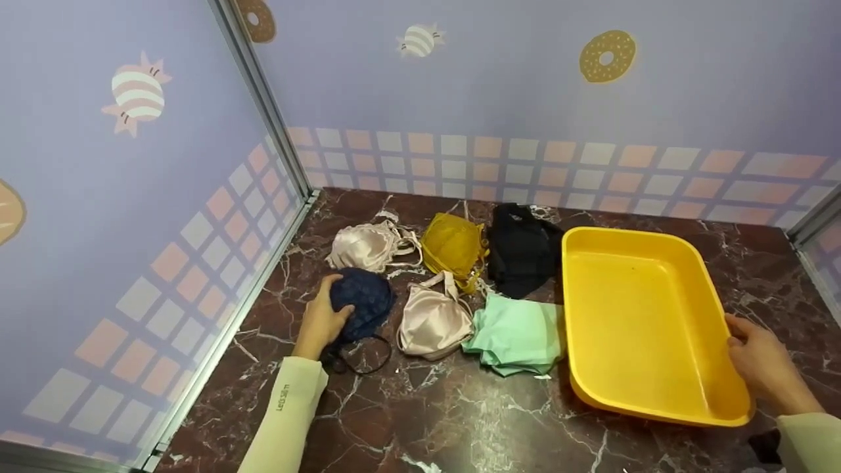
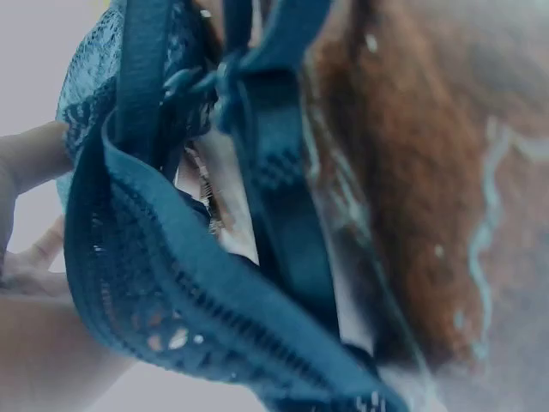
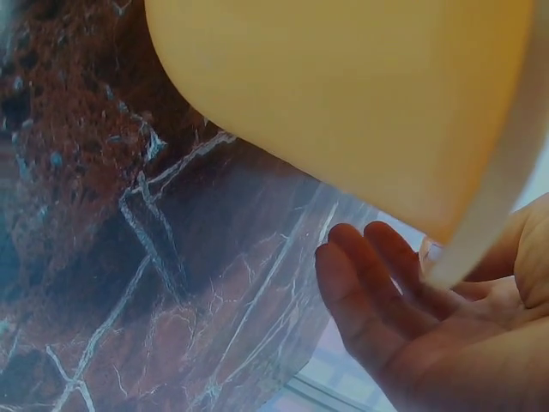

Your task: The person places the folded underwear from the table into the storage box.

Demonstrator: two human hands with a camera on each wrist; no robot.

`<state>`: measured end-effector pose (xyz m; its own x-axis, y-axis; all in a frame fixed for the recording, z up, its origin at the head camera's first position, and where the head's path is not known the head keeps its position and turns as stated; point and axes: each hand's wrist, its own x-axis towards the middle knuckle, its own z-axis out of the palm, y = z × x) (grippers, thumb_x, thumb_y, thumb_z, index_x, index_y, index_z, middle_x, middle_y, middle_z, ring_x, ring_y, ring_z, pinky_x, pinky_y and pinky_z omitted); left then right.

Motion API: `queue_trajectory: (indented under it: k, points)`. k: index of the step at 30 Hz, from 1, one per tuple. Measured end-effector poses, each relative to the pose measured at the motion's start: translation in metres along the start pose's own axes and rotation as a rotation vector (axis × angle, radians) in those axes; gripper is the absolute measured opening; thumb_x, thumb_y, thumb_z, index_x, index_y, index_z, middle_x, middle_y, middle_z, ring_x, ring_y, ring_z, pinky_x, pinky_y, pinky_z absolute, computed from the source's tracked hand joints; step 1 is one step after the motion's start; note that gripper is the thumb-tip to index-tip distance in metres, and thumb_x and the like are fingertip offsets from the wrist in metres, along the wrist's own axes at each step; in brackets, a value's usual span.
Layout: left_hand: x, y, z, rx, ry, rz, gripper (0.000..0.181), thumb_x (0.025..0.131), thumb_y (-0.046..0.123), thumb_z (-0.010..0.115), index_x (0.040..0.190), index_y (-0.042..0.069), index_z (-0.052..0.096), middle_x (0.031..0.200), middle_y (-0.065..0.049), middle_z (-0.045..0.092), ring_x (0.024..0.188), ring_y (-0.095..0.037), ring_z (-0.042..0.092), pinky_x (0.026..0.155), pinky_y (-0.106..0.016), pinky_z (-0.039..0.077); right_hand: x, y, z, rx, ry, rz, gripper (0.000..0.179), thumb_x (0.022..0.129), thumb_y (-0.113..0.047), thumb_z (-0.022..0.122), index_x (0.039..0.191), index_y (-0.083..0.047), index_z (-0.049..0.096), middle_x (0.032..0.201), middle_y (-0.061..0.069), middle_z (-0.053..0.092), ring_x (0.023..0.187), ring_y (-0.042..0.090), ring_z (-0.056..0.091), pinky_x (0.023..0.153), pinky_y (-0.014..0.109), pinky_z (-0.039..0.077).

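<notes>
My left hand (image 1: 322, 320) grips a navy lace bra (image 1: 365, 303) at the left of the row of clothes, its thumb over the near side of the cup. In the left wrist view the bra's straps and band (image 2: 206, 257) hang in front of the fingers. At the right, my right hand (image 1: 767, 360) holds the rim of a yellow plastic tub (image 1: 637, 322) with nothing inside. The right wrist view has the thumb at the tub's rim and the fingers (image 3: 369, 283) curled below its outer wall.
Beside the navy bra lie a pale satin bra (image 1: 363, 246), a mustard bra (image 1: 453, 244), a pinkish satin bra (image 1: 435, 322), folded black garment (image 1: 522, 253) and mint folded cloth (image 1: 519, 334). Patterned panels (image 1: 499, 79) enclose the marble table (image 1: 473, 420) at back and left.
</notes>
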<state>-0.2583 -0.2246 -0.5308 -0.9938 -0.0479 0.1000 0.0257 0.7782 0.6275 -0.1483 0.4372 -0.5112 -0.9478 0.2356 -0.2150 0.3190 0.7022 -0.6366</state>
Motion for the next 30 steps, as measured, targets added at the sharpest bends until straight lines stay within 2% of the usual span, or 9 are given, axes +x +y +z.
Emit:
queue_trajectory:
  k: [5,10,13,20,23,30]
  points:
    - [-0.005,0.012,-0.006,-0.050,0.023,0.090,0.058,0.086,0.010,0.069,0.135,0.021,0.042,0.126,-0.027,0.053,0.115,-0.044,0.049,0.093,-0.058,0.036,-0.001,0.000,0.000,-0.012,0.031,-0.006,0.053,0.100,-0.008,0.028,0.146,0.008,0.009,0.134,0.042,0.028,0.108,0.050,0.044,0.083,0.056,0.043]
    - [-0.007,0.026,-0.010,-0.080,0.043,0.170,0.057,0.086,0.008,0.068,0.136,0.018,0.042,0.128,-0.024,0.053,0.118,-0.041,0.049,0.097,-0.054,0.035,-0.001,0.002,0.002,-0.035,0.075,0.003,0.053,0.100,-0.005,0.030,0.147,0.005,0.011,0.132,0.041,0.031,0.104,0.049,0.046,0.080,0.056,0.044]
    - [-0.008,0.034,-0.013,-0.109,0.055,0.215,0.057,0.086,0.007,0.068,0.137,0.016,0.043,0.131,-0.023,0.051,0.120,-0.040,0.047,0.098,-0.053,0.035,-0.001,0.004,0.002,-0.008,0.076,-0.007,0.053,0.100,-0.006,0.031,0.149,0.001,0.011,0.133,0.040,0.031,0.104,0.048,0.047,0.078,0.054,0.045]
    - [-0.011,0.058,-0.022,-0.159,0.072,0.292,0.057,0.087,0.009,0.068,0.137,0.017,0.043,0.132,-0.020,0.051,0.121,-0.037,0.047,0.099,-0.052,0.034,0.001,0.010,0.002,0.140,-0.013,0.003,0.054,0.103,-0.018,0.029,0.151,-0.007,0.006,0.140,0.038,0.026,0.106,0.044,0.052,0.064,0.032,0.054]
    - [-0.012,0.074,-0.026,-0.174,0.088,0.329,0.056,0.086,0.009,0.069,0.136,0.018,0.045,0.132,-0.017,0.052,0.121,-0.034,0.048,0.100,-0.049,0.034,0.003,0.013,-0.002,0.163,-0.055,-0.014,0.055,0.104,-0.022,0.027,0.151,-0.005,0.005,0.140,0.039,0.025,0.106,0.044,0.052,0.065,0.033,0.054]
    - [-0.014,0.117,-0.026,-0.213,0.102,0.453,0.055,0.082,0.010,0.073,0.131,0.019,0.051,0.129,-0.009,0.056,0.119,-0.028,0.050,0.100,-0.043,0.035,0.009,0.012,-0.010,0.153,-0.096,-0.068,0.053,0.103,-0.016,0.029,0.149,0.002,0.012,0.133,0.040,0.031,0.095,0.038,0.058,0.066,0.038,0.054]
